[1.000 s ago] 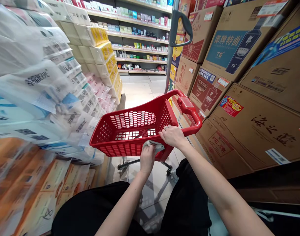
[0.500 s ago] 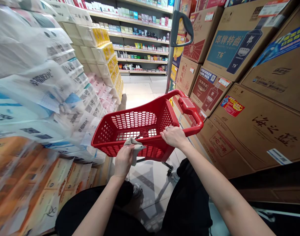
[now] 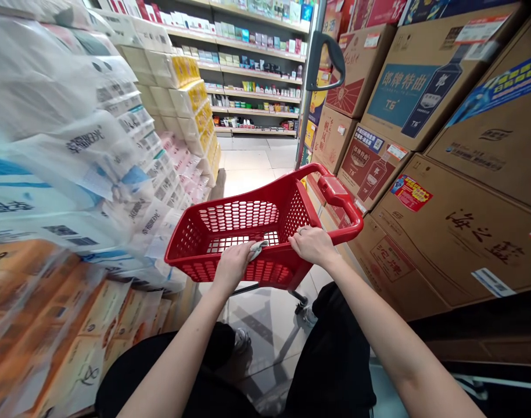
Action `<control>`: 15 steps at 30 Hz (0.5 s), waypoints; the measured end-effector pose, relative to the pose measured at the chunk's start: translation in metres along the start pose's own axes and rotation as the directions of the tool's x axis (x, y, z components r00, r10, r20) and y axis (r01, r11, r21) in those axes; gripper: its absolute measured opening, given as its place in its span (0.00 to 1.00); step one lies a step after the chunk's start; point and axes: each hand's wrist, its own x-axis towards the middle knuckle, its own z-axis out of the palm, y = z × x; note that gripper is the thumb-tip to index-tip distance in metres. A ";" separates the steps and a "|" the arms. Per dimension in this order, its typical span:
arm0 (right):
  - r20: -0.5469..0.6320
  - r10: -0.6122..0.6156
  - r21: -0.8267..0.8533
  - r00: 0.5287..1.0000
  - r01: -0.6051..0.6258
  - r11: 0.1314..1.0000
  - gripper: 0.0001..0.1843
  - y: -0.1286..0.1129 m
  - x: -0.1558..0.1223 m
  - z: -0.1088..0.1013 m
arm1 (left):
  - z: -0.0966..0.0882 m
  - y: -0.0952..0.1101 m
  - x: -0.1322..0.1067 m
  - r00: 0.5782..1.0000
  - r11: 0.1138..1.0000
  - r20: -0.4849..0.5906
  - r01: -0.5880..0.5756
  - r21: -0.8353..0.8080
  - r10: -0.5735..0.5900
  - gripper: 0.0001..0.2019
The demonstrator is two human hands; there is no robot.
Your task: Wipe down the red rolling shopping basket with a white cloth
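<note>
The left hand is closed around a small cloth, pale, soft and crumpled, its bunched folds poking out beyond the fingers and resting on the near rim of a red shopping cart. To the right of that hand, and apart from it, the right hand grips the same smooth plastic rim, fingers curled over the edge, with a thin ring on one finger. The cart's basket opens out just beyond both hands, its glossy walls pierced by rows of rounded holes and its bottom a grid of openings. Right of the right hand, the rim joins a thick, curved handle of the same shiny red. Below the hands are a dark wheel and pale, hard floor tiles. Well to the left of the left hand rise stacks of tissue packs in wrinkled, glossy film, with orange packs lower down. Beyond the right hand, on its right, stand square-edged brown cardboard cartons. Far ahead of both hands, straight shelves carry rows of small boxes and bottles.
</note>
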 end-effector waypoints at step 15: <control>0.022 0.025 0.007 0.999 -0.025 1.000 0.26 0.011 0.002 -0.003 | -0.020 -0.028 -0.028 0.994 0.982 -0.017 0.107 -0.154 -0.110 0.19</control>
